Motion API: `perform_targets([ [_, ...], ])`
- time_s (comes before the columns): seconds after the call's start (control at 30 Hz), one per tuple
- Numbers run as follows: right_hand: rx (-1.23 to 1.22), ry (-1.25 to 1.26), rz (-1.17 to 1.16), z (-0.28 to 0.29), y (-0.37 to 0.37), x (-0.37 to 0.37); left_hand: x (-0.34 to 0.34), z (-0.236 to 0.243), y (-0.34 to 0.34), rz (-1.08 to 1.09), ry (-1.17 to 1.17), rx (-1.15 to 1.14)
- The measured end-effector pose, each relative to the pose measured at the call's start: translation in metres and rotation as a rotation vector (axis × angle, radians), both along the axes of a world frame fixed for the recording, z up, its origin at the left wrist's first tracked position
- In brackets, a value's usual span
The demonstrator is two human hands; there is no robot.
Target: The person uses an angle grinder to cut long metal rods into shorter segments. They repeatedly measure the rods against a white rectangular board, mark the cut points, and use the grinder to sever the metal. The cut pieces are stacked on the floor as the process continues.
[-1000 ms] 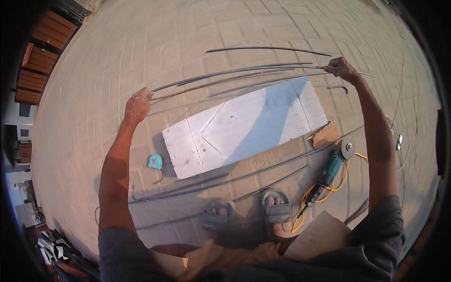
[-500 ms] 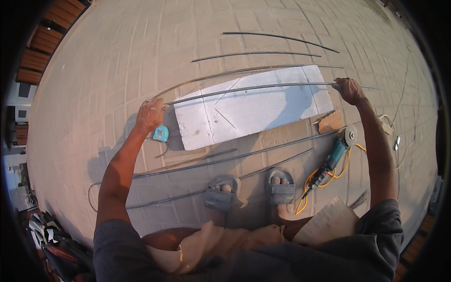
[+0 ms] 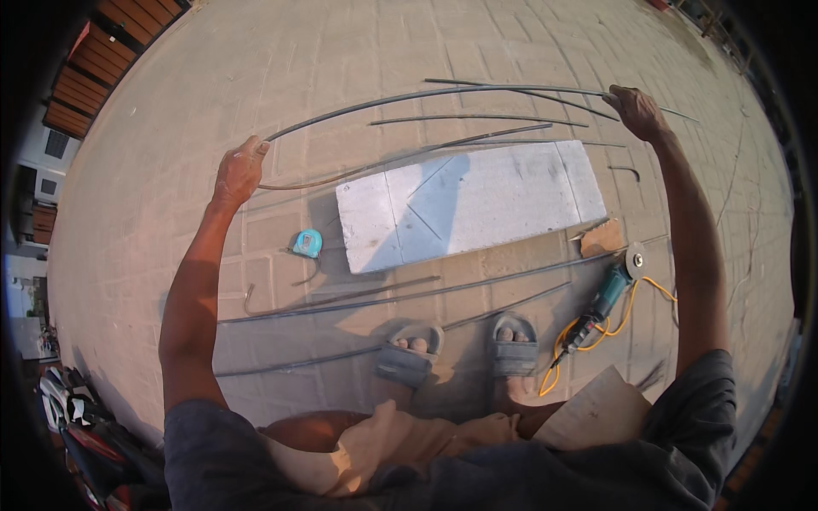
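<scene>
Our left hand [image 3: 239, 170] and right hand [image 3: 635, 111] each close around one end of a long steel rod [image 3: 426, 95] — it now arcs beyond the white slab [image 3: 477, 204], toward 12 o'clock, whereas half a second earlier it lay across the slab's near part. Both arms reach farther out than before. Loose rods [image 3: 460, 140] lie between the held rod and the slab. A turquoise tape measure [image 3: 308, 244] sits at the slab's 9 o'clock; an angle grinder [image 3: 607, 294] with yellow cable lies at its 4 o'clock — beside a small wooden block [image 3: 603, 239].
</scene>
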State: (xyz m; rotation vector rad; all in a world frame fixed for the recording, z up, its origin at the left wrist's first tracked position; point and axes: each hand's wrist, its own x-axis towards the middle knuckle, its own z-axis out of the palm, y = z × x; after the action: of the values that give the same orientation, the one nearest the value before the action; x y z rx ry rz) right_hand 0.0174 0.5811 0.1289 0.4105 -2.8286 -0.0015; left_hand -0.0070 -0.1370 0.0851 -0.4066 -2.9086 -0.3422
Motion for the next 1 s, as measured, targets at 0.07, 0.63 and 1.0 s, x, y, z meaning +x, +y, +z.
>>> perform_targets([
  [0.07, 0.019, 0.005, 0.011, 0.012, -0.005, 0.004, 0.014, 0.011, -0.011, -0.016, -0.046, 0.018],
  [0.63, 0.068, -0.16, 0.088, -0.035, -0.031, 0.064, 0.171, -0.034, -0.057, 0.143, -0.396, 0.235],
  [1.0, 0.116, -0.262, 0.01, 0.001, -0.05, 0.094, 0.194, 0.003, -0.06, 0.096, -0.595, 0.3],
])
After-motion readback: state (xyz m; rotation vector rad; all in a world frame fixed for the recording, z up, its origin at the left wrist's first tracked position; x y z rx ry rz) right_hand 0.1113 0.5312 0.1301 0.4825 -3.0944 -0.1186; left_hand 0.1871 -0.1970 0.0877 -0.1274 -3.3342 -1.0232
